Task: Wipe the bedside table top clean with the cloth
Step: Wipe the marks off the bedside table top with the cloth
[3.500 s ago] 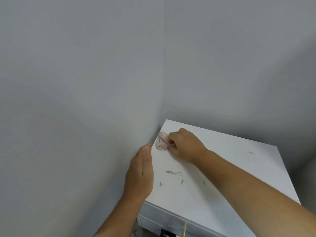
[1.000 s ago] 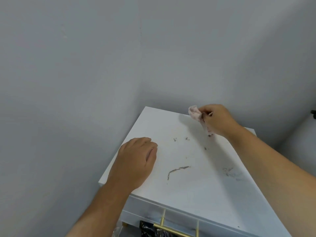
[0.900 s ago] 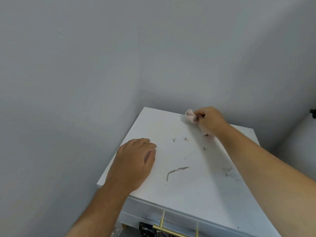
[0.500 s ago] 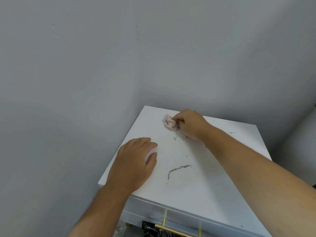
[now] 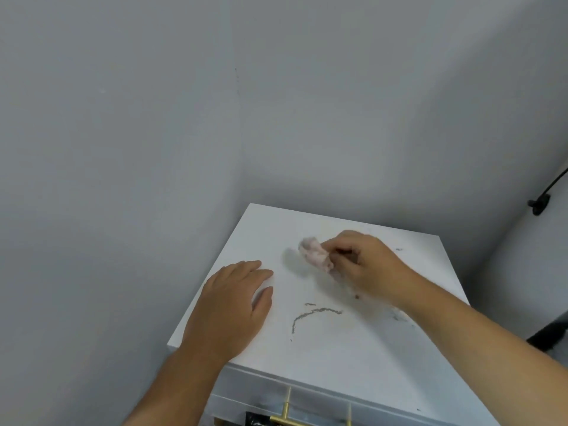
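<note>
Right hand (image 5: 365,265), fingers pinching wadded pink cloth (image 5: 316,255) on white bedside table top (image 5: 353,358); curved dirt streak (image 5: 313,315) lies nearer the person, below cloth; left hand (image 5: 229,305) flat, spread, bracing left edge.

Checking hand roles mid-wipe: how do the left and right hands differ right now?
The left hand lies flat and open, palm down near the table's left edge; the right hand is curled, pinching the cloth farther back. The left holds nothing. Both are over the table top.
</note>
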